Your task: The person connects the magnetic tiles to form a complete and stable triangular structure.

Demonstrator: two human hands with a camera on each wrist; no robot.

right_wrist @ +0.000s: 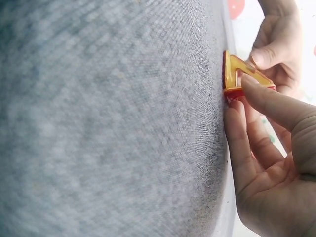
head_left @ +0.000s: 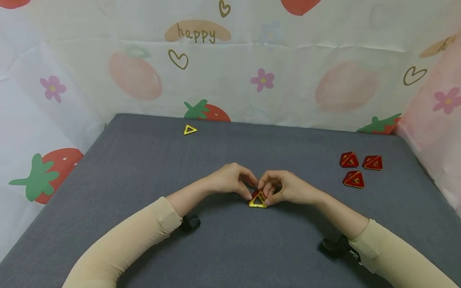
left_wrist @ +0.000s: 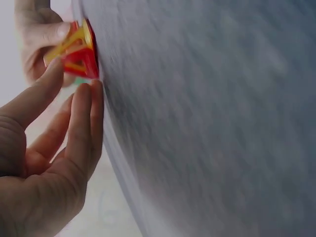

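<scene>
A small pyramid [head_left: 257,205] of magnetic triangle tiles, yellow in front and red on other sides, stands on the table between both hands. My left hand [head_left: 232,180] pinches it from the left, thumb at its upper part and fingertips low by the table. From the right, my right hand [head_left: 289,187] grips it too; in the right wrist view the thumb presses on the yellow tile [right_wrist: 237,61]. A red tile [left_wrist: 81,61] faces the left wrist camera. Fingers hide parts of the pyramid's back.
A flat yellow triangle tile [head_left: 189,129] lies near the table's back edge. To the right stand three red pyramids, at the back left [head_left: 349,159], back right [head_left: 372,162] and front [head_left: 353,179]. The grey table [head_left: 223,248] has a patterned cloth [head_left: 288,92] behind it.
</scene>
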